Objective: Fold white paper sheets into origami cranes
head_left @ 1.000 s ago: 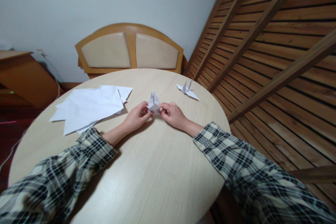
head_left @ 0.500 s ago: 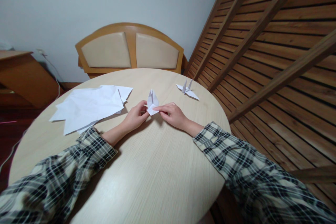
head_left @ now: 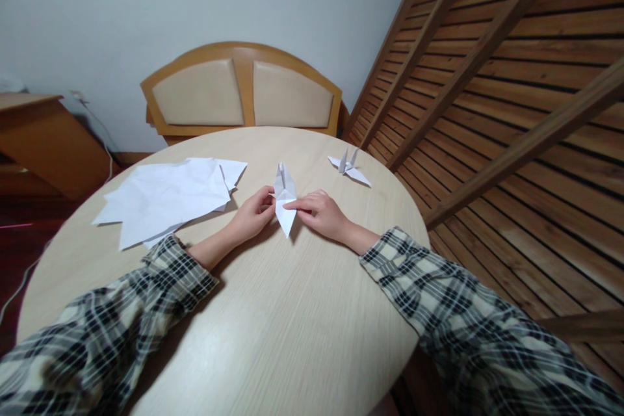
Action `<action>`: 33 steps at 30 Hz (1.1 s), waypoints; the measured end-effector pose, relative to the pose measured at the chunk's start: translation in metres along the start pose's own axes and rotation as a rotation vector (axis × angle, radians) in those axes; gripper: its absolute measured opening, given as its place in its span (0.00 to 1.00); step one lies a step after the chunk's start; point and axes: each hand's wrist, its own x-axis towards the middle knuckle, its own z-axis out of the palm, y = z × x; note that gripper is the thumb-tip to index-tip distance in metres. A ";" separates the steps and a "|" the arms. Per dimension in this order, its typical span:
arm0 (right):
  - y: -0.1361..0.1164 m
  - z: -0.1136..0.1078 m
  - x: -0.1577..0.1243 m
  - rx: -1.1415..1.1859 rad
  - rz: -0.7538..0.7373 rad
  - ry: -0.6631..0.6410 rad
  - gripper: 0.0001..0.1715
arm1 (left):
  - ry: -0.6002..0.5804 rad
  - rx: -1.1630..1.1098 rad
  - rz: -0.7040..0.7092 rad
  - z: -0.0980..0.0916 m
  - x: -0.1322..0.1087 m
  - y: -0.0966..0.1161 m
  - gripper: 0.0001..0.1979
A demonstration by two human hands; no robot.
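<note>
Between my hands, over the middle of the round table [head_left: 273, 312], is a white folded paper [head_left: 286, 221] with one point toward the far side and a flap pointing down toward me. My left hand [head_left: 256, 209] grips its left edge between thumb and fingers. From the other side, my right hand [head_left: 322, 213] lays its index finger on the lower flap, its thumb and other fingers by the right edge. Beyond my right hand, a finished origami crane [head_left: 350, 170] stands with its wings spread.
Loose white paper sheets [head_left: 166, 198] lie in an overlapping pile on the table's left. A headboard with padded panels [head_left: 197, 94] stands behind the table. Wooden slats [head_left: 487, 143] lean along the right. A brown desk [head_left: 43, 143] is at far left.
The near flap of the folded paper has come down toward me, so the paper now reaches longer with a point at its lower end. Both hands stay nearly in place.
</note>
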 end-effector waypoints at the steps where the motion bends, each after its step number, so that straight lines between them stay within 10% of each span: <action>1: 0.001 0.000 0.000 -0.005 -0.002 0.012 0.18 | -0.001 -0.033 -0.001 0.000 0.001 -0.001 0.11; 12: 0.008 0.002 0.001 -0.015 -0.050 0.043 0.19 | 0.006 -0.280 -0.045 0.001 0.005 -0.006 0.12; 33: 0.001 0.000 0.001 -0.027 -0.120 0.004 0.19 | 0.042 -0.055 -0.066 -0.001 0.003 0.006 0.10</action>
